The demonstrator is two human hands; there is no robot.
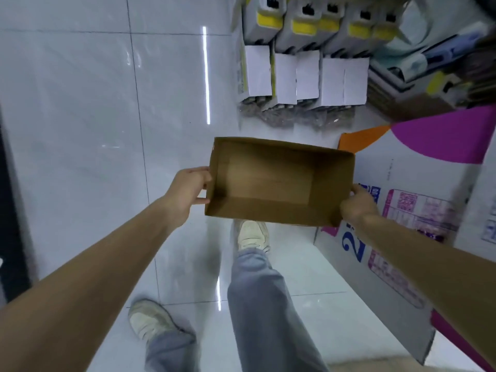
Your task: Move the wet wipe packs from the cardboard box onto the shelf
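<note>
Both hands are gripping the cardboard box (279, 181) by its short ends, left hand (188, 190) and right hand (358, 204) keeping it level above the floor (80, 130). It's looking empty inside, with no wet wipe packs showing, so the unloading seems finished.

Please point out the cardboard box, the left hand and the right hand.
cardboard box (268, 181): head view, on its bare inner floor.
left hand (188, 193): head view, on the back of the hand.
right hand (358, 204): head view, on the back of the hand.

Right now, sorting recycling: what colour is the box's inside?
Plain brown cardboard box, empty; head view.
</note>
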